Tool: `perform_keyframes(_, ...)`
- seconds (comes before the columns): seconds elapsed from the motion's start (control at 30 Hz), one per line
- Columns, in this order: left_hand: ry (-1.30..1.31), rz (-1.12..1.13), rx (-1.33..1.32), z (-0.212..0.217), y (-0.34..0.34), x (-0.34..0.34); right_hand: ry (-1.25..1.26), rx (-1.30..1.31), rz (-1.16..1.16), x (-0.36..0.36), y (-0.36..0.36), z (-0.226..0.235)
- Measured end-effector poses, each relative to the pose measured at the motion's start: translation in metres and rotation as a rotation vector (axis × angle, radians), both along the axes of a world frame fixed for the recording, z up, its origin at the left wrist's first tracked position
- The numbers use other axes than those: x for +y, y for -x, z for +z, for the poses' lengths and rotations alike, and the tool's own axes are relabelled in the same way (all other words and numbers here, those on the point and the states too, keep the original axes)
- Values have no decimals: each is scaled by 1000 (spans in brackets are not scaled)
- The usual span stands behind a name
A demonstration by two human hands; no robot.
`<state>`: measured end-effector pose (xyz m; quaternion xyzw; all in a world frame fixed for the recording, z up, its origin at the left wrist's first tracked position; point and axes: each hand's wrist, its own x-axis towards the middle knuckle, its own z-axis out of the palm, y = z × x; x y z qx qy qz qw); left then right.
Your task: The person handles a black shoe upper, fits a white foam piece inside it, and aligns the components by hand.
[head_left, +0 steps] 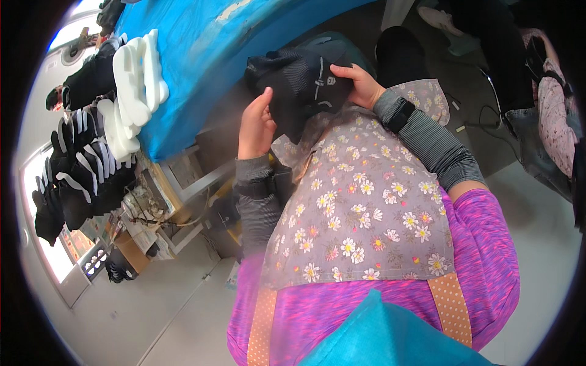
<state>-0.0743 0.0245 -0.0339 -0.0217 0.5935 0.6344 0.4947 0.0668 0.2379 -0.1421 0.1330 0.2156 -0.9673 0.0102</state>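
Note:
A black fabric piece (299,85) with a mesh-like part and small pale markings is spread between my two hands, above my lap. Along its left side, my left hand (256,127) has its thumb pointing up and its fingers curled in at the cloth's edge. My right hand (361,85) grips the right side, thumb across the front and the other fingers mostly hidden behind. The fabric hangs in loose folds, so its exact kind cannot be made out. Beneath it lies my grey flowered apron (366,201).
A blue-covered table (189,67) stands beyond my hands. White foot-shaped forms (131,85) lie at its left edge, with black socks (76,177) in rows farther left. A cardboard box (131,251) sits below. Another person's leg (528,134) is at the right, near a cable.

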Motion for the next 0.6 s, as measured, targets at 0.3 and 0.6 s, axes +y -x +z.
perform_keyframes(0.3,-231,176,-126,7,-34,14,237,-18,57,-4,-4,-2)
perform_keyframes(0.6,284,-147,1309,24,9,34,25,25,81,7,-3,5)
